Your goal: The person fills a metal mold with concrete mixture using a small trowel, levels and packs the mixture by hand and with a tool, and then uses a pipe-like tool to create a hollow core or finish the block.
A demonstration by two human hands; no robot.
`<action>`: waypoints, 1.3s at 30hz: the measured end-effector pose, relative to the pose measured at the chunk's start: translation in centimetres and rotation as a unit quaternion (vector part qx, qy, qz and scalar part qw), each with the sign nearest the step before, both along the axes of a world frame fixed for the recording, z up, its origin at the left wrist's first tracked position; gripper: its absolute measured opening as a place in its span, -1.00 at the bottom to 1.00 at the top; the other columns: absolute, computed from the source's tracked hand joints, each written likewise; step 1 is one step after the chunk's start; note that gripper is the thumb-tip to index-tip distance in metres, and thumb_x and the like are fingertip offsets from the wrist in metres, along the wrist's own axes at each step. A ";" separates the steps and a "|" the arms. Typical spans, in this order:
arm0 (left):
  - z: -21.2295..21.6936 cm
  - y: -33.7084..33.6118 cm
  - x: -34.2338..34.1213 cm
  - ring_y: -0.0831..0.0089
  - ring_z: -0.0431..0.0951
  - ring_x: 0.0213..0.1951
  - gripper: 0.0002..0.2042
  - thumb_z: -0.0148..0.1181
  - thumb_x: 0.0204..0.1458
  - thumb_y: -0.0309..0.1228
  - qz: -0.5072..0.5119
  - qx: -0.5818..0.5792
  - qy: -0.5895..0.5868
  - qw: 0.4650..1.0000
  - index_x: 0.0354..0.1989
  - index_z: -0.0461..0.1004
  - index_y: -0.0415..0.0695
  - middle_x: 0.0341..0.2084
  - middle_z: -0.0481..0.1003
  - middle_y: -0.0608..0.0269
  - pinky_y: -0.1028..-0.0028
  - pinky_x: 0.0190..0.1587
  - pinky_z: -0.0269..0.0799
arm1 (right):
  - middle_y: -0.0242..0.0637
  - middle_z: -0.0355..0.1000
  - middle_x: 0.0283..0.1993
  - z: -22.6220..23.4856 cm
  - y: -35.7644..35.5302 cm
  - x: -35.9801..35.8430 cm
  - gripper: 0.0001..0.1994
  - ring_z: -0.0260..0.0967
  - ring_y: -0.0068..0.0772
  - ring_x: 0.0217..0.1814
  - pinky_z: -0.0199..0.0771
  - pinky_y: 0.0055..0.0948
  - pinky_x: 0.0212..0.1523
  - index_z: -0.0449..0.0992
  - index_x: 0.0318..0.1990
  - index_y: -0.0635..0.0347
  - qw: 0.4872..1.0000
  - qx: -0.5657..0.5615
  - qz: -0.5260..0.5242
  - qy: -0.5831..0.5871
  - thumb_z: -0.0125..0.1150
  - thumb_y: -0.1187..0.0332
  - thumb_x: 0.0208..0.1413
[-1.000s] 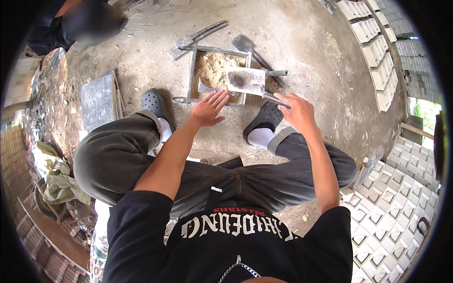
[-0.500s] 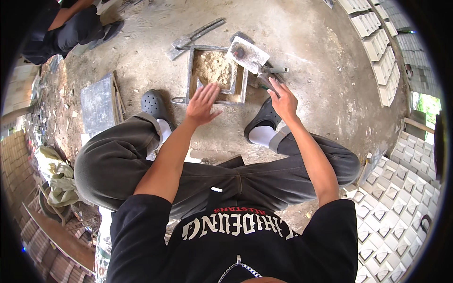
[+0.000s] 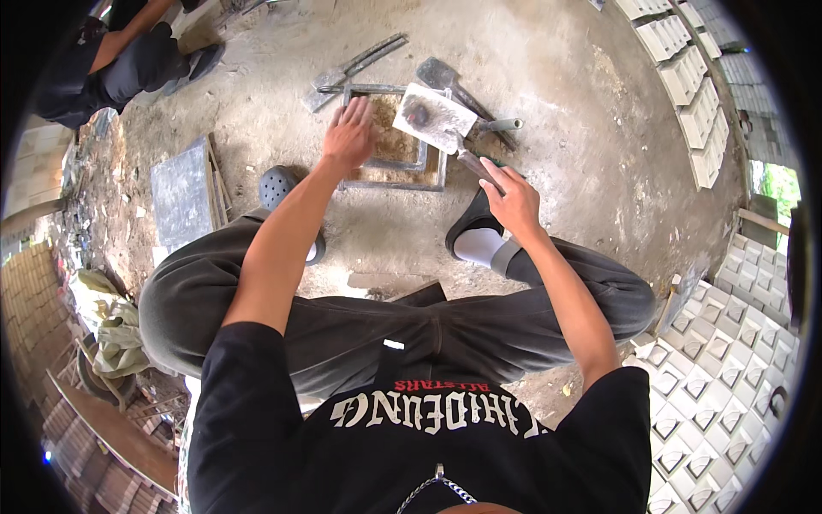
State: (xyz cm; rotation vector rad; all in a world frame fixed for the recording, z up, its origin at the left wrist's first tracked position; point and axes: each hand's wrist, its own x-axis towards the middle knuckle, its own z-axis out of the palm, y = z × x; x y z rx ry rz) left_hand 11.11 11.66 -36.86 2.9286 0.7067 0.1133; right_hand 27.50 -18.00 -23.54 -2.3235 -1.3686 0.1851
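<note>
- Bottom of frame: person's black printed shirt [image 3: 411,428], grey trousers [image 3: 342,317] across the middle, legs spread in a squat.
- Lower right: stacked pale cast blocks [image 3: 728,377] with square recesses, just beside the right knee.
- Lower left: rubble, bricks and a crumpled sack [image 3: 111,334].
- Centre: feet on the concrete floor [image 3: 582,111]. Grey perforated clog [image 3: 278,184] on the left foot, black shoe [image 3: 471,224] with white sock on the right.
- Right hand [image 3: 512,195], centre right: fingers clenched on the handle of a flat rectangular trowel [image 3: 435,118]. Blade is raised and tilted over the right part of the mould, a dab of mortar on its face.
- Left hand [image 3: 349,137], upper centre: fingers spread, released, palm down on the left part of the mould's fill. Grasps nothing.
- Metal frame mould [image 3: 394,180], upper centre on the floor, between and beyond the feet. Filled with sandy mortar [image 3: 396,141].
- Left of the mould: dark flat slab [image 3: 181,195] lying on the floor.
- Beyond the mould: a second trowel [image 3: 351,68] at its far left corner, a spade-like tool [image 3: 441,75] under the held blade, with a tubular handle poking out to the right.
- Upper right: rows of pale cast blocks [image 3: 685,68] along the floor's edge.
- Upper left: another person [image 3: 120,60] in dark clothes, crouched, well apart.
</note>
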 end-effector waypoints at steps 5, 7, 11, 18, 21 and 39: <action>1.1 0.2 2.3 0.38 -0.12 0.48 -0.41 -0.22 0.29 -0.08 -0.024 0.044 0.069 0.996 0.42 0.07 -0.15 0.45 0.03 0.29 0.19 0.49 -0.35 | -0.34 0.50 -0.30 0.9 -0.2 0.7 -0.62 0.48 -0.18 -0.36 0.47 -0.29 -0.38 0.55 0.11 -0.14 0.999 0.009 -0.032 -0.011 0.28 0.28 0.10; 0.1 0.5 1.2 0.39 -0.16 0.49 -0.38 -0.20 0.26 -0.06 0.005 0.018 0.104 0.994 0.41 0.09 -0.16 0.44 0.04 0.28 0.17 0.49 -0.41 | -0.34 0.50 -0.30 1.2 0.1 0.6 -0.62 0.48 -0.18 -0.36 0.47 -0.28 -0.37 0.55 0.11 -0.14 0.999 0.010 -0.036 -0.003 0.28 0.28 0.10; 1.5 -0.1 0.6 0.38 -0.17 0.49 -0.35 -0.22 0.26 0.00 -0.002 0.042 0.162 0.986 0.42 0.07 -0.16 0.44 0.04 0.25 0.19 0.49 -0.42 | -0.31 0.51 -0.29 0.8 -0.6 0.8 -0.63 0.48 -0.15 -0.34 0.48 -0.25 -0.35 0.55 0.11 -0.12 0.999 0.002 -0.053 0.002 0.28 0.28 0.10; 1.1 -1.2 2.0 0.32 -0.24 0.50 -0.24 -0.41 0.27 0.17 -0.054 0.000 0.176 0.983 0.46 -0.10 -0.18 0.46 -0.04 0.14 0.24 0.50 -0.47 | -0.08 0.53 -0.24 0.9 1.8 -0.1 -0.60 0.50 0.04 -0.23 0.49 -0.16 -0.20 0.53 0.12 0.00 0.993 0.005 -0.082 0.082 0.28 0.25 0.10; 1.5 -0.6 2.1 0.30 -0.23 0.50 -0.24 -0.34 0.26 0.16 -0.057 -0.016 0.144 0.988 0.45 -0.07 -0.19 0.46 -0.04 0.13 0.22 0.50 -0.44 | -0.02 0.55 -0.25 0.7 5.0 0.2 -0.62 0.52 0.06 -0.18 0.49 -0.16 -0.18 0.55 0.09 0.03 0.986 0.021 -0.112 0.123 0.24 0.20 0.12; -0.1 2.5 1.2 0.03 -0.06 0.46 -0.22 0.01 0.17 0.07 -0.011 -0.170 -0.065 0.983 0.40 0.05 -0.26 0.42 0.02 -0.01 0.12 0.46 -0.18 | 0.05 0.54 -0.05 -16.8 46.0 19.4 -0.60 0.46 0.12 0.07 0.46 -0.07 0.11 0.55 0.07 0.07 0.972 -0.113 -0.166 0.123 0.10 0.14 0.12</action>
